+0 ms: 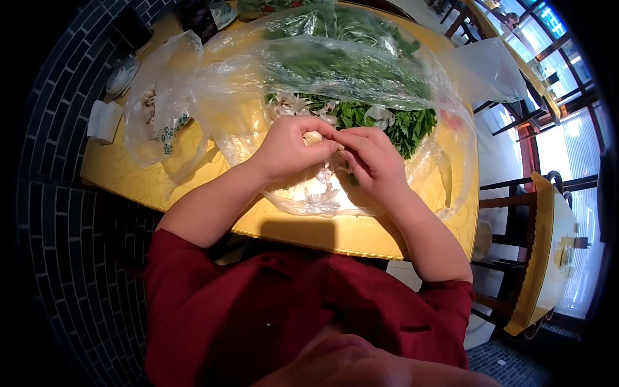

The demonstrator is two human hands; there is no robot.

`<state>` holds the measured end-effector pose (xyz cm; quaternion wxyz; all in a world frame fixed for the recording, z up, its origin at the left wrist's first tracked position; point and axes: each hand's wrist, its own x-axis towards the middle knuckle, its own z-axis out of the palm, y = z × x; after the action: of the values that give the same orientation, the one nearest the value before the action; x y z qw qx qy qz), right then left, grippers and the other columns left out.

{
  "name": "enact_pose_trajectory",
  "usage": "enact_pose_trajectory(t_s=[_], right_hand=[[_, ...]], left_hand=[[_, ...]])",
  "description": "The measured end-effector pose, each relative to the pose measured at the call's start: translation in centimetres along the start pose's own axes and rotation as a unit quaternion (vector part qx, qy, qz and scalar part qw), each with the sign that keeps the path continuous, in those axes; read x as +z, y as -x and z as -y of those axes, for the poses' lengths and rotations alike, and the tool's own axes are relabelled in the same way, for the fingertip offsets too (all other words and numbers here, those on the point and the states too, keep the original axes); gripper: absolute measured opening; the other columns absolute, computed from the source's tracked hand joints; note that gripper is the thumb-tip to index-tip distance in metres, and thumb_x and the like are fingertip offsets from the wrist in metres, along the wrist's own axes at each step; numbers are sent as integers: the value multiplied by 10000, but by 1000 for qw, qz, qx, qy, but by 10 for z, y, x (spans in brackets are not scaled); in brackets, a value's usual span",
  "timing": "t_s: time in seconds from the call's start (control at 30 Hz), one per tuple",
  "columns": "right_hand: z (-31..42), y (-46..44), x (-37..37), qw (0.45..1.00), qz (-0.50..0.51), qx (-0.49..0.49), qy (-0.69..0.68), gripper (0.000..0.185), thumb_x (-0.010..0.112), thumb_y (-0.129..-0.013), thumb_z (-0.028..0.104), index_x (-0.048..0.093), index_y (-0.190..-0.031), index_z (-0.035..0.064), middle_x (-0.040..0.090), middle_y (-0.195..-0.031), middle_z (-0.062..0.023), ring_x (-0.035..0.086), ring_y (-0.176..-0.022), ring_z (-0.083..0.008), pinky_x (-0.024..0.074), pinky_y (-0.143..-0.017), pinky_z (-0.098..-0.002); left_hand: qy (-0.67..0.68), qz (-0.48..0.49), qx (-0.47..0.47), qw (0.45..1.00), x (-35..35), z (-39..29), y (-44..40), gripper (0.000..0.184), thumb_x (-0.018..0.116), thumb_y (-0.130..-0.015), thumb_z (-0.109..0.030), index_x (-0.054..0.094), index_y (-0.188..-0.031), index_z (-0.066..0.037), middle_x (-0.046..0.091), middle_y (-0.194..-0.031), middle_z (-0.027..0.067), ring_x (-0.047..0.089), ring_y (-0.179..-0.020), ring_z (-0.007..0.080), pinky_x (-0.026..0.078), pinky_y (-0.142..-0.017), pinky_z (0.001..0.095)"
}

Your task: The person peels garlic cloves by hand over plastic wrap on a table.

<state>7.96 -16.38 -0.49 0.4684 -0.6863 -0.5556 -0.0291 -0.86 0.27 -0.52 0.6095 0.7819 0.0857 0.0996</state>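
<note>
My left hand point(287, 147) is closed around garlic point(313, 138), whose pale rounded side shows between thumb and forefinger. Fingertips of my right hand point(376, 160) meet the left ones and pinch a small piece of the garlic; its exact shape is partly hidden. Below both hands, garlic skins point(324, 195) lie on a clear plastic bag point(290, 205) spread over the table. Just beyond my fingers are more papery skins point(290, 105) and a heap of leafy green herbs point(412, 127), partly under the plastic.
The table point(129, 169) has a yellow cloth. On its left stand a plastic bag point(169, 106) with garlic bulbs point(148, 103) inside and a white tissue holder point(104, 121). A dark brick wall point(58, 238) runs along the left; another table point(541, 258) stands at right.
</note>
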Motion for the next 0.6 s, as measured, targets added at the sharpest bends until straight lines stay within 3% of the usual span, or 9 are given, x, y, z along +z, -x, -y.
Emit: enact_pose_trajectory(t_s=[0.2, 0.3, 0.4, 0.5, 0.6], right_hand=[[-6, 1, 0, 1000, -5, -6, -8, 279, 605, -821, 49, 615, -1096, 95, 608, -982, -128, 595, -879, -287, 494, -714, -343], [-3, 1, -2, 992, 11, 87, -93, 253, 579, -849, 51, 621, -1095, 94, 625, -926, -106, 624, -826, -218, 496, -663, -289], [6, -1, -9, 899, 61, 316, -298, 241, 551, -890, 83, 598, -1125, 62, 629, -896, -71, 618, -722, -123, 466, -571, -215], [0, -5, -10, 845, -7, 293, -448, 252, 530, -917, 108, 566, -1150, 22, 626, -929, -62, 575, -647, -53, 415, -501, -168], [-8, -9, -12, 783, -110, 290, -539, 231, 507, -921, 119, 509, -1123, 6, 599, -906, -81, 561, -660, -81, 431, -539, -189]], left_hand=[[-31, -9, 24, 999, 0, 8, -2, 204, 658, -734, -178, 681, -867, -25, 668, -800, 86, 624, -749, 140, 483, -710, 280], [-49, -24, 14, 998, -2, 7, -2, 190, 653, -735, -183, 669, -839, -25, 669, -799, 95, 632, -753, 160, 482, -702, 286], [-84, -56, 9, 995, -1, 1, -1, 164, 647, -740, -181, 655, -799, -28, 651, -778, 92, 625, -757, 176, 477, -702, 295], [-205, -81, 105, 970, -3, 0, -2, 211, 664, -743, -194, 635, -870, -28, 619, -760, 78, 611, -759, 181, 472, -703, 303], [-172, -93, 105, 975, 0, -11, -1, 310, 676, -748, -203, 599, -984, -18, 593, -776, 67, 588, -762, 177, 463, -724, 303]])
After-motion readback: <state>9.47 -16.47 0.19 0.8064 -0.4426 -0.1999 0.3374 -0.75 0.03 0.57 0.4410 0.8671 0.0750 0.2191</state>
